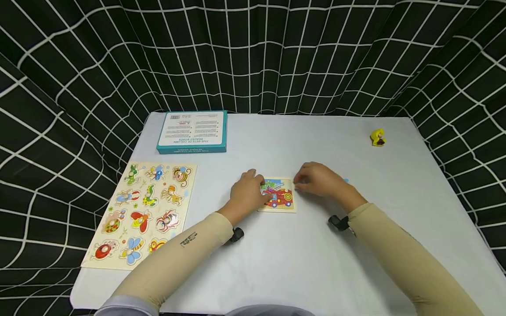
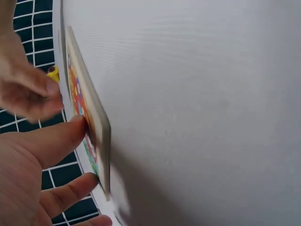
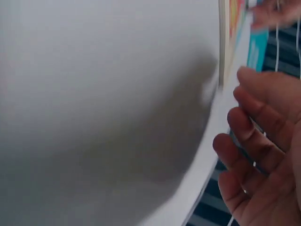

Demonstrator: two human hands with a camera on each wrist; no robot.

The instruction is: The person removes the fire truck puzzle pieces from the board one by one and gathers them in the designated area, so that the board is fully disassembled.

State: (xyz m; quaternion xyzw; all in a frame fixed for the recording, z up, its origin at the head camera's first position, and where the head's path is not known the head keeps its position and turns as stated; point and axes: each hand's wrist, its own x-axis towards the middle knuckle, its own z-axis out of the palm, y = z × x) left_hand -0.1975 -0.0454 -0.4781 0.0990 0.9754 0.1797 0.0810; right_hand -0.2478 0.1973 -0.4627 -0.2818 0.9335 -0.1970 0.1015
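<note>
Worked outward from the near edge. Counted two beige sleeves (image 1: 174, 259), one per arm, and two black wrist devices (image 1: 236, 235), one under each wrist. Noted one white table (image 1: 300, 272) beneath everything.

At near left, recorded one large pale board (image 1: 112, 263) with twelve animal and insect figures (image 1: 140, 221) in four rows of three, the lower right one partly covered by the left sleeve.

At mid-table, located one small square picture puzzle (image 1: 281, 196) between two hands, with one red vehicle and a green figure on its face. Saw the left hand (image 1: 246, 193) resting on its left side, thumb extended across the picture, another fingertip at the edge; logged as pressing with fairly straight digits, not gripping. Found the right hand (image 1: 322, 180) just beside the right edge, fingers loosely bent, nothing visible in its grasp. Could not tell contact from a narrow gap there.

Behind, to the left, noted one teal box (image 1: 191, 131) with a white printed panel; at far right, one small yellow figure (image 1: 377, 136). Beyond, observed dark cloth (image 1: 237, 52) with white grid lines.
</note>
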